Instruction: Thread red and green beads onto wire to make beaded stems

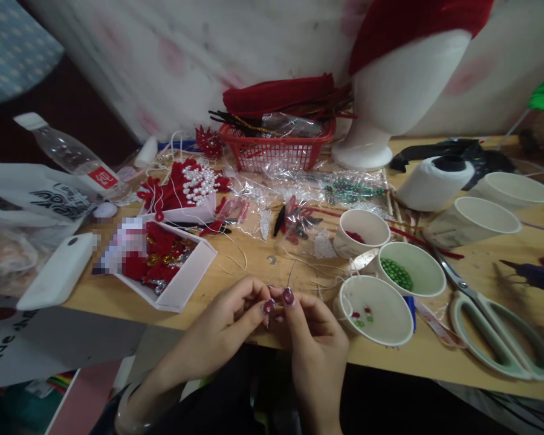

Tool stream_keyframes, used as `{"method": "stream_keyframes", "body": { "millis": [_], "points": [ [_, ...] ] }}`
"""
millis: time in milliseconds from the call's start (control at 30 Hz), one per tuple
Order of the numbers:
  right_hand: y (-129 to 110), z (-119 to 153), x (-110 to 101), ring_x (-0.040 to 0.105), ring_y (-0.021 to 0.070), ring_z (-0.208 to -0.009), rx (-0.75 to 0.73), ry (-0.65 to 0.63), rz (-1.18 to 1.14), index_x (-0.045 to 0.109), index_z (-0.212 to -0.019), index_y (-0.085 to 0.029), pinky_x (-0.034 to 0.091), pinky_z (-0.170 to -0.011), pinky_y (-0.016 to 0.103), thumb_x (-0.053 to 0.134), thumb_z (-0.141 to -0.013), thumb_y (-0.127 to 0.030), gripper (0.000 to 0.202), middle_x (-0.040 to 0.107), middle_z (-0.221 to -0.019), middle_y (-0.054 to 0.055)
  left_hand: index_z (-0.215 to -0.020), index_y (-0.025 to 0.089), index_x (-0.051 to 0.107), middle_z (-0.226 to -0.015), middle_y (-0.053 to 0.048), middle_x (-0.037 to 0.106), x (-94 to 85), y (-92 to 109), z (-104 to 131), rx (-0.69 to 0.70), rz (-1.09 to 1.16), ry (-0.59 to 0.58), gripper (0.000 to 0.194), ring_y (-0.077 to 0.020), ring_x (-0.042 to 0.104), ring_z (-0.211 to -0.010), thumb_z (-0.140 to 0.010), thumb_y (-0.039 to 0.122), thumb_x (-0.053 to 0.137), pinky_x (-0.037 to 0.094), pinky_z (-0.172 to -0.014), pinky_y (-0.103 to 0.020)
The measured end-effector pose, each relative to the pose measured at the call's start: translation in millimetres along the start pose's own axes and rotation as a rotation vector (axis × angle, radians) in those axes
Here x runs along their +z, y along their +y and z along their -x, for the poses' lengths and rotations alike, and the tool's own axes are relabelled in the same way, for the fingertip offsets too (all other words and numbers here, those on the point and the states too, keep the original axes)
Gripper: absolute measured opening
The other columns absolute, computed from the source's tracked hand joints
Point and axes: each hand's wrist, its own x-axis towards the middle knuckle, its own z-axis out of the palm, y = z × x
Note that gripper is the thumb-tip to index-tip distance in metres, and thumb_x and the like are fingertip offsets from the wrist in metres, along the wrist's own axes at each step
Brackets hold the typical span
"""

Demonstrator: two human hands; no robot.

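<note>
My left hand (238,317) and my right hand (315,329) meet at the table's front edge, thumbs and fingertips pinched close together. A thin dark wire or thread (291,273) rises from the right thumb and forefinger. What the left fingertips hold is too small to make out. Just right of my right hand stands a paper cup (376,311) with a few red and green beads. Behind it are a cup of green beads (412,269) and a cup of dark red beads (361,232). A silvery spoon-like piece (364,260) lies between the cups.
Large scissors (485,320) lie at the right. A white box (185,275) of red ornaments stands at the left, near a white device (58,272) and a bottle (79,157). Behind are a red basket (276,151), a foam head (381,103) and a thread cone (428,184).
</note>
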Motion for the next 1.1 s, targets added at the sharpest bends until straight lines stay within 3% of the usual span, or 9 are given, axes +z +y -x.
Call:
{"method": "stream_keyframes", "body": {
  "millis": [233,433,533,667,833,967,1100],
  "points": [
    [6,-3,-5,0.076,0.024,-0.088,0.046,-0.042,-0.053,0.08,-0.094,-0.023,0.062,-0.083,0.038,0.063,-0.088,-0.051,0.033,0.08,-0.096,0.008,-0.084,0.018,0.052,-0.071,0.005,0.05,-3.7,-11,-6,0.014,0.215,-0.014,0.027,-0.0078,0.038,-0.059,-0.093,0.044,0.057,0.031,-0.056,-0.021],
    [6,-10,-5,0.074,0.0198,-0.1,-0.075,-0.213,-0.035,0.081,-0.093,-0.032,0.058,-0.089,0.028,0.075,-0.082,-0.037,0.013,0.079,-0.104,0.002,-0.082,0.017,0.051,-0.063,0.006,0.046,1.4,-16,-11,0.01,0.468,-0.05,0.032,-0.0058,0.028,-0.051,-0.087,0.046,0.065,0.02,-0.049,-0.021],
    [7,-10,-5,0.073,0.0176,-0.101,-0.107,-0.248,-0.063,0.081,-0.092,-0.033,0.058,-0.089,0.023,0.077,-0.08,-0.033,0.012,0.079,-0.105,0.001,-0.084,0.017,0.053,-0.066,0.005,0.048,1.5,-14,-9,0.024,0.404,-0.042,0.031,-0.0072,0.036,-0.056,-0.088,0.046,0.065,0.027,-0.052,-0.021],
    [8,-8,-7,0.073,0.0167,-0.099,-0.094,-0.191,-0.107,0.081,-0.089,-0.03,0.057,-0.089,0.024,0.071,-0.086,-0.038,0.012,0.08,-0.1,0.001,-0.082,0.018,0.052,-0.075,0.003,0.05,-2.4,-8,-4,0.073,0.194,0.001,0.028,-0.0102,0.045,-0.069,-0.09,0.044,0.062,0.035,-0.064,-0.022],
    [4,-6,-6,0.076,0.0196,-0.082,-0.006,-0.138,-0.063,0.079,-0.082,-0.025,0.062,-0.07,0.027,0.073,-0.084,-0.04,0.016,0.08,-0.094,0.005,-0.085,0.019,0.052,-0.08,0.003,0.048,-6.9,0,1,0.094,0.065,-0.025,0.021,-0.0115,0.046,-0.074,-0.095,0.037,0.055,0.037,-0.067,-0.024],
    [1,-7,-5,0.075,0.0215,-0.093,-0.017,-0.166,0.008,0.076,-0.073,-0.022,0.061,-0.081,0.029,0.076,-0.081,-0.035,0.015,0.08,-0.097,0.005,-0.084,0.019,0.05,-0.081,0.003,0.046,-8.3,1,2,0.119,-0.026,-0.019,0.018,-0.0122,0.044,-0.075,-0.096,0.033,0.051,0.036,-0.066,-0.025],
    [0,-6,-4,0.076,0.0201,-0.09,-0.026,-0.167,0.007,0.076,-0.073,-0.021,0.062,-0.077,0.026,0.075,-0.081,-0.03,0.012,0.08,-0.095,0.005,-0.085,0.019,0.05,-0.082,0.003,0.047,-8.7,1,1,0.12,-0.09,-0.023,0.016,-0.0123,0.045,-0.076,-0.096,0.031,0.049,0.036,-0.067,-0.025]
  ]
}}
